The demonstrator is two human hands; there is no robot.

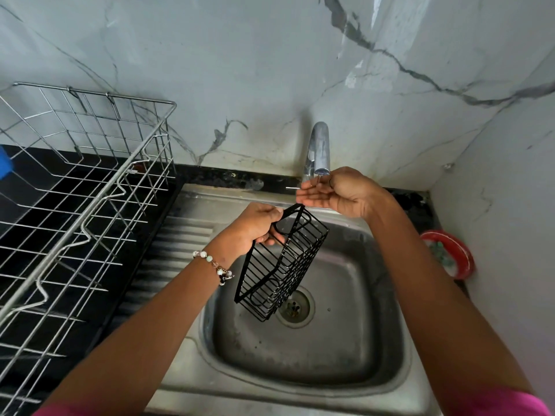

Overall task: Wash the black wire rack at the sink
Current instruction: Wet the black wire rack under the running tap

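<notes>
The black wire rack (282,262) hangs tilted over the steel sink (375,340), its lower end above the drain (295,306). My left hand (255,225) grips the rack by its upper end. My right hand (336,190) is cupped palm-up right under the spout of the chrome tap (319,148), fingers apart, holding nothing. A thin trickle of water seems to fall from the spout onto the fingers.
A large steel dish rack (90,187) stands on the black counter to the left, beside the sink's ribbed drainboard (180,238). A red bowl (450,253) sits at the right in the corner. Marble walls close in behind and to the right.
</notes>
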